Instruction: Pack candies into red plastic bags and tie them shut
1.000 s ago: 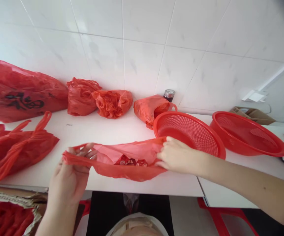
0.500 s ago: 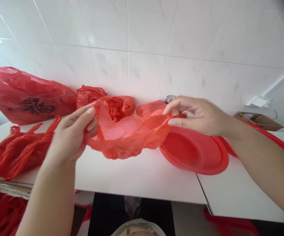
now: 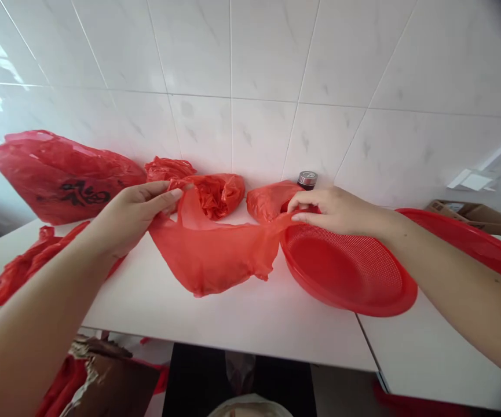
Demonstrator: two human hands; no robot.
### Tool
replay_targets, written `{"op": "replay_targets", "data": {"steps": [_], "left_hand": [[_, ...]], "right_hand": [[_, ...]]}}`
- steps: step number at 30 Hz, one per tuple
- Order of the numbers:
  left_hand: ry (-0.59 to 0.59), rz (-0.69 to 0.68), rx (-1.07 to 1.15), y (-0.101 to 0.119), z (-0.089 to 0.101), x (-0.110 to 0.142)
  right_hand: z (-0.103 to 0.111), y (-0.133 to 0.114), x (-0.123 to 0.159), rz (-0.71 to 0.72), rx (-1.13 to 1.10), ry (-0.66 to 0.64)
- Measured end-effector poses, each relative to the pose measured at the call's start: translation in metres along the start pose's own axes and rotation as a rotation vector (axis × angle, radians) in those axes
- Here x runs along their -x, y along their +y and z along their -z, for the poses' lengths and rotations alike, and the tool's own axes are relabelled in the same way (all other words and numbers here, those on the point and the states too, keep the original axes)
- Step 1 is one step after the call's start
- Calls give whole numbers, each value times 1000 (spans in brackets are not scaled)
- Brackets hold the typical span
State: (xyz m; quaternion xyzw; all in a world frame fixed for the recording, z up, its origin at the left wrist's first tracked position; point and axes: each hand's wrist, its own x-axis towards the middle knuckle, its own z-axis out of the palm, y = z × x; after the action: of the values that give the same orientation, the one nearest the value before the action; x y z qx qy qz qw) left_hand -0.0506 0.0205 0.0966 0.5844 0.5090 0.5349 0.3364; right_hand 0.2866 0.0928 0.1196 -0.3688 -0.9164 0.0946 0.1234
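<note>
A thin red plastic bag (image 3: pixel 215 255) hangs stretched between my two hands above the white table. My left hand (image 3: pixel 146 208) pinches its upper left corner, fingers closed on the film. On the other side my right hand (image 3: pixel 324 209) grips the upper right end between thumb and fingers. The bag sags in the middle and looks flat. Just below my right hand lies a red plastic colander (image 3: pixel 350 272). Behind the bag are crumpled red bags (image 3: pixel 219 194) and another red bundle (image 3: pixel 271 200).
A large red bag with black lettering (image 3: pixel 68 179) leans at the back left, with more red bags (image 3: pixel 33 255) before it. A dark jar (image 3: pixel 307 179) stands by the tiled wall. At right are a second red basin (image 3: pixel 463 237) and a cardboard box (image 3: pixel 480 215). A torn carton (image 3: pixel 115 376) is below left.
The bag between my hands has been drawn out flatter and hangs lower. My left hand has turned, its forearm now slanting further left. The view has shifted slightly.
</note>
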Motion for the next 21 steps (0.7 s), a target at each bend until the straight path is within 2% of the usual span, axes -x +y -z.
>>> {"op": "replay_targets", "data": {"steps": [4,8,11,14,17,19,21], "left_hand": [[-8,108,125,-14,8,4],[33,104,297,-20,6,3],[-46,94,464,-17,-3,1],[-255,97,490,-12,-19,1],[-428,170,266,-9,-35,0],[-491,182,90,-9,-44,-2],[-485,172,-11,-11,-49,-4]], "right_hand": [[5,0,-8,6,-85,-2],[14,-5,-22,-85,0,4],[21,-20,-35,-117,13,15],[26,-48,-47,64,-103,-3],[21,-79,-60,305,-194,-71],[13,-96,-70,415,-230,-103],[2,-107,-78,504,-268,-94]]}}
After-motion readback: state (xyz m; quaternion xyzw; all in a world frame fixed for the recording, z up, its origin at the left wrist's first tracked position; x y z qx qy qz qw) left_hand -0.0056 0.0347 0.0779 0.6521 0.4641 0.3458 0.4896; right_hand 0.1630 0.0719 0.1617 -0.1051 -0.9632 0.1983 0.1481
